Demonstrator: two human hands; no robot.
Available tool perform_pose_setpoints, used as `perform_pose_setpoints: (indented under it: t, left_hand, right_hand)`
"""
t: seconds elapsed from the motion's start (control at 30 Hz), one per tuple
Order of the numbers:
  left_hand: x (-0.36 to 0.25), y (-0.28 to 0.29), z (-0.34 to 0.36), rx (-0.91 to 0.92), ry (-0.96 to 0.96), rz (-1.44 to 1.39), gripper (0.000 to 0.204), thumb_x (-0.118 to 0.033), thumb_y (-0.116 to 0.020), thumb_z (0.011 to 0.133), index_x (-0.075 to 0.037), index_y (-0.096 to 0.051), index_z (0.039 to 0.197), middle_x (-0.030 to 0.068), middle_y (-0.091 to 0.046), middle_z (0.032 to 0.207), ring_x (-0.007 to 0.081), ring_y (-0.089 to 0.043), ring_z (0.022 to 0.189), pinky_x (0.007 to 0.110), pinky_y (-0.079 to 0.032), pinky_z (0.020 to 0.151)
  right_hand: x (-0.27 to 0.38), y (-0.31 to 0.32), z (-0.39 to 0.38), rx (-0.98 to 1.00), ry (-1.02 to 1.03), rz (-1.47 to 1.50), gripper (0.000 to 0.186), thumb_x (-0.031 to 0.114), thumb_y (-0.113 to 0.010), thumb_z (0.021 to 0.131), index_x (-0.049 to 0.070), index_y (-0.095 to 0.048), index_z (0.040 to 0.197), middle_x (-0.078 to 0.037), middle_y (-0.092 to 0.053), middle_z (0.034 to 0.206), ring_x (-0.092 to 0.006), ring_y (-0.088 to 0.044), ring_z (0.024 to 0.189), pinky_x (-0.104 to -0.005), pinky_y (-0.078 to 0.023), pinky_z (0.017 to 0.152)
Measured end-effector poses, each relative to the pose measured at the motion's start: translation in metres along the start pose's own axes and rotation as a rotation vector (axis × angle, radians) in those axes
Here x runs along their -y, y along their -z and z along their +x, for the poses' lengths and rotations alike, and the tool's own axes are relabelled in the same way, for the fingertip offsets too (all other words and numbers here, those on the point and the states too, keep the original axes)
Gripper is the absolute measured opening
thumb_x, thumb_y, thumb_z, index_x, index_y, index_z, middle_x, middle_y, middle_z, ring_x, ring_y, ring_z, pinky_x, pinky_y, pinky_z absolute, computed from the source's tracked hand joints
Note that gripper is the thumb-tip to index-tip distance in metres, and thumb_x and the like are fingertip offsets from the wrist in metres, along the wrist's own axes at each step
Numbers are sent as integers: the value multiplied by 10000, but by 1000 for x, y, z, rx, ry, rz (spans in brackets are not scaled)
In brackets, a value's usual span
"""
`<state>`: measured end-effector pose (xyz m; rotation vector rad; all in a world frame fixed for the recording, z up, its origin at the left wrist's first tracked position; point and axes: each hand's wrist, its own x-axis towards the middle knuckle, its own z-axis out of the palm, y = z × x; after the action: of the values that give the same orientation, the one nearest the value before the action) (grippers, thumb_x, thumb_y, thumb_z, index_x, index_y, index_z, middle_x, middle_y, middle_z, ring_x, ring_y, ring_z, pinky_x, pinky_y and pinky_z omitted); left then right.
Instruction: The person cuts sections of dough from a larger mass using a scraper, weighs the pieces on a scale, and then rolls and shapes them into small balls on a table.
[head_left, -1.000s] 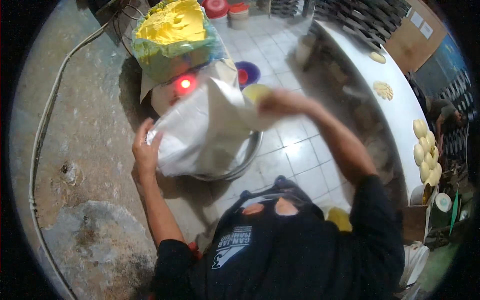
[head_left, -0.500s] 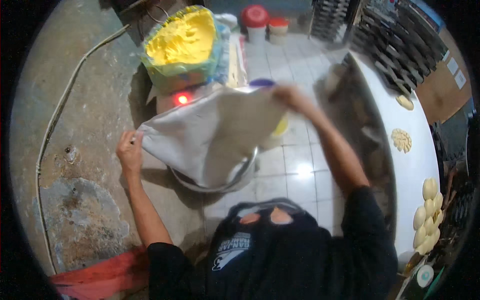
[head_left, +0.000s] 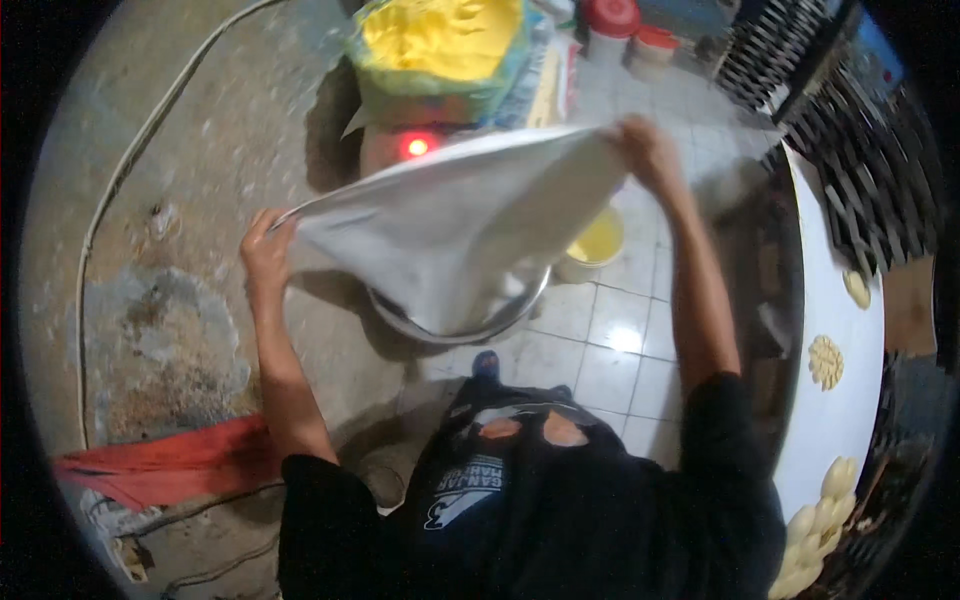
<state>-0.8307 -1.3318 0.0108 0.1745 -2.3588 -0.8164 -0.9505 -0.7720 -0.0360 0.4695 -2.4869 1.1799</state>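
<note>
A white sack (head_left: 430, 230) is stretched between my two hands, its lower part hanging into a round metal bowl (head_left: 460, 335) on the floor. My left hand (head_left: 268, 250) is closed on the sack's left corner. At the upper right corner my right hand (head_left: 645, 155), slightly blurred, grips the edge with its fingers closed. White contents show in the bowl beside the cloth, but the sack hides most of its inside. To the bowl's right stands a tub (head_left: 597, 240) with something yellow in it.
Beyond the sack are a bag of yellow fat-like paste (head_left: 440, 40) and a glowing red light (head_left: 417, 147). A white table (head_left: 840, 330) with pale dough pieces (head_left: 820, 520) runs along the right. Red-lidded containers (head_left: 612, 25) stand far back; a red cloth (head_left: 180, 460) lies at left.
My right hand has moved right and up with its corner, drawing the sack wider. The view has shifted, so more of the yellow tub shows. Both hands keep hold.
</note>
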Motion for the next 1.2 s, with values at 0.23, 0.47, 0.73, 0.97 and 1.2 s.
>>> perform_pose_setpoints:
  t: [0.23,0.47,0.73,0.97,1.2]
  left_hand:
    - [87,-58,-27,217,210,-672,664,-211,-819,889,7,-504,1432,133,-623,1294,239,-569,1235,380,-437,1083]
    - [164,-144,-66,539,677,-540,558,-475,-779,890,56,-719,1051,97,-710,909,193,-630,836,396,-507,803]
    - [72,-58,22,246,491,-486,470,-480,-769,917,-10,-750,905,49,-698,776,121,-601,634,314,-498,614]
    - [125,-90,-68,280,576,-532,537,-492,-742,932,25,-728,1079,139,-713,1044,228,-642,971,391,-472,907]
    - [92,-64,-90,112,655,-146,684,-612,-704,914,51,-694,1083,119,-684,1027,216,-583,958,395,-466,900]
  right_hand:
    - [16,-108,-70,-457,-293,424,1018,293,-804,909,18,-131,1621,-242,-341,1562,-329,-454,1361,-438,-509,1010]
    - [-60,-192,-132,-107,-576,506,541,281,-691,1002,-52,-544,1402,-159,-607,1327,-222,-551,1181,-407,-468,988]
    - [64,-139,-51,-323,-645,285,481,366,-644,1013,-76,-644,1205,-185,-686,1146,-262,-615,1094,-452,-468,963]
    - [20,-169,-96,144,-656,128,373,256,-649,999,-18,-692,1249,-210,-697,1230,-284,-627,1168,-458,-450,1055]
    - [17,-136,-93,97,-465,304,449,364,-624,985,-63,-708,1098,-110,-691,902,-178,-612,802,-377,-490,708]
